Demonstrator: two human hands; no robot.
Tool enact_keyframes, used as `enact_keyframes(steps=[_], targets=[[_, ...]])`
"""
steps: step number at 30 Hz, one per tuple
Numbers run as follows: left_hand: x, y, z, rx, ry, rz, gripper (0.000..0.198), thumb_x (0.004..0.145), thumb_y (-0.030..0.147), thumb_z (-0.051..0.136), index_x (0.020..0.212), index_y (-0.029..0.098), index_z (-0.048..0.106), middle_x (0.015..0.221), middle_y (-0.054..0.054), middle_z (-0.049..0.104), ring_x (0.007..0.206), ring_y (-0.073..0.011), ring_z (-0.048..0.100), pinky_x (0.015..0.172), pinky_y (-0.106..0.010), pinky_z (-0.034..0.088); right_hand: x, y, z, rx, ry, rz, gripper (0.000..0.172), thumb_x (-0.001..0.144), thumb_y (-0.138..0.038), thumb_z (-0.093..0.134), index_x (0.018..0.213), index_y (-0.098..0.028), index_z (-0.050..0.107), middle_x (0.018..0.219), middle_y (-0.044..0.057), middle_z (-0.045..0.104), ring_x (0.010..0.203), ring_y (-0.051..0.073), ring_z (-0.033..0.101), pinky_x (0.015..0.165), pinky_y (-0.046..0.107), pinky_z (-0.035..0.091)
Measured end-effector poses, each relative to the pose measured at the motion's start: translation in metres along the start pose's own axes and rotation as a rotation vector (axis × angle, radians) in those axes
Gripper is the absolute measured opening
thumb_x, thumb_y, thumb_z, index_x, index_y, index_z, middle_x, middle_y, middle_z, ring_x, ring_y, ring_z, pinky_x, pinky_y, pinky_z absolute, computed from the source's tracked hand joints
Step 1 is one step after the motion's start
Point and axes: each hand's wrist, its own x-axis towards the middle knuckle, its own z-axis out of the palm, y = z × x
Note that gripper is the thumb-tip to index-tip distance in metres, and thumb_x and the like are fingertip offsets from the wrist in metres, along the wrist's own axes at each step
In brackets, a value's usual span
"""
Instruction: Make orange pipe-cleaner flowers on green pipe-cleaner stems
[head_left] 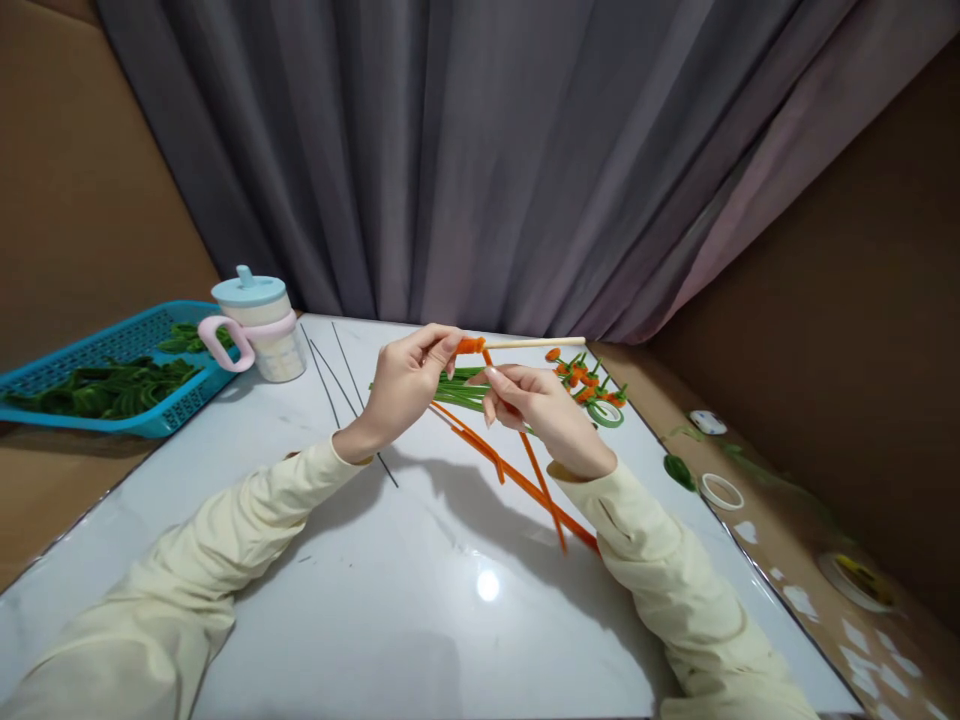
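One left hand (409, 380), one right hand (541, 410), one stick (536, 343), one blue basket (150, 420), one cup (262, 330), three wires (330, 372)

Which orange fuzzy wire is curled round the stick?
The orange pipe cleaner pinched by the left hand, coiled around the pale wooden stick. The other orange pipe cleaners lie straight on the white table.

A basket (97, 345) is set at the left edge of the tabletop (420, 640), with leaves (112, 390) in it — a cup (262, 325) is stood just right of it. Over the middle a stick (536, 343) is held in the left hand (409, 385), a stem (489, 362) is led down into the right hand (540, 410), and spare stems (525, 482) are laid beneath.
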Motion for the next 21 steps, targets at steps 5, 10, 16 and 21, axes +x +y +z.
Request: enact_keyframes(steps=[5, 10, 16, 21], targets=[[-0.003, -0.012, 0.001, 0.242, -0.010, 0.216, 0.015, 0.082, 0.017, 0.053, 0.085, 0.021, 0.067, 0.078, -0.004, 0.057, 0.079, -0.0183, 0.047, 0.075, -0.026, 0.034, -0.011, -0.011, 0.010, -0.500, 0.050, -0.098, 0.026, 0.087, -0.023, 0.040, 0.068, -0.013, 0.056, 0.043, -0.004, 0.046, 0.042, 0.008, 0.036, 0.049, 0.021, 0.028], [-0.005, -0.013, 0.002, 0.427, -0.167, 0.313, 0.023, 0.073, 0.003, 0.049, 0.078, 0.019, 0.065, 0.065, -0.003, 0.048, 0.071, -0.0205, 0.042, 0.079, -0.031, 0.031, -0.017, -0.013, 0.005, -0.973, 0.057, -0.269, 0.021, 0.077, -0.007, 0.040, 0.064, -0.015, 0.053, 0.048, -0.002, 0.046, 0.044, 0.009, 0.036, 0.050, 0.022, 0.024], [0.000, 0.003, -0.009, 0.442, -0.474, 0.375, 0.024, 0.073, 0.002, 0.043, 0.071, 0.016, 0.062, 0.067, -0.004, 0.058, 0.064, -0.0159, 0.048, 0.066, -0.027, 0.036, -0.019, -0.019, -0.025, -1.280, 0.024, -0.417, 0.023, 0.067, 0.001, 0.038, 0.069, -0.015, 0.054, 0.055, 0.001, 0.049, 0.049, 0.011, 0.038, 0.051, 0.023, 0.022], [0.006, 0.006, -0.016, 0.196, -0.563, 0.120, 0.026, 0.086, 0.030, 0.048, 0.073, 0.013, 0.063, 0.056, 0.000, 0.049, 0.050, -0.0107, 0.041, 0.048, -0.023, 0.029, -0.007, -0.013, -0.046, -0.867, -0.231, -0.472, 0.026, 0.085, -0.019, 0.042, 0.062, -0.015, 0.052, 0.049, -0.004, 0.042, 0.045, 0.007, 0.035, 0.049, 0.021, 0.026]])
